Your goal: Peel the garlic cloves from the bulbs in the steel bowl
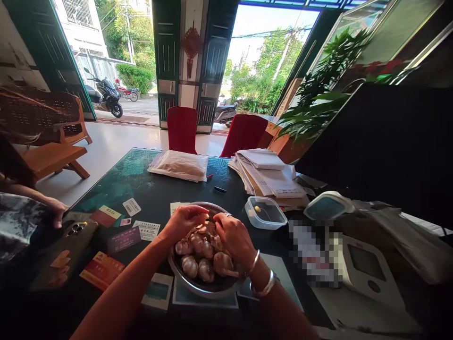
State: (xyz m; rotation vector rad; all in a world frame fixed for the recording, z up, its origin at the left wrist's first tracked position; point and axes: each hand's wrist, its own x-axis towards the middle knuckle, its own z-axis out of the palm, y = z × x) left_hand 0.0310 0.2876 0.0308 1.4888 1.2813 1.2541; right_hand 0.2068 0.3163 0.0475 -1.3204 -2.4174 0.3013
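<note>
Apparent step: fingertip work on garlic bulbs [190,267] in one bowl [204,293], lower centre of frame. Left hand [186,220] and right hand [236,236] curl inward over them; contact partly hidden, grasp cannot be told. Next move calls for fine finger control. Count: garlic bulbs, at least six; one tub [265,222], right of centre, containing one pale piece [257,208].

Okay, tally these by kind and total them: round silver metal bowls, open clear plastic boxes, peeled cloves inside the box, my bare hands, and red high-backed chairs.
Round silver metal bowl: 1
Open clear plastic box: 1
Pale peeled clove in the box: 1
Bare left hand and bare right hand: 2
Red high-backed chairs: 2
Total: 7
</note>
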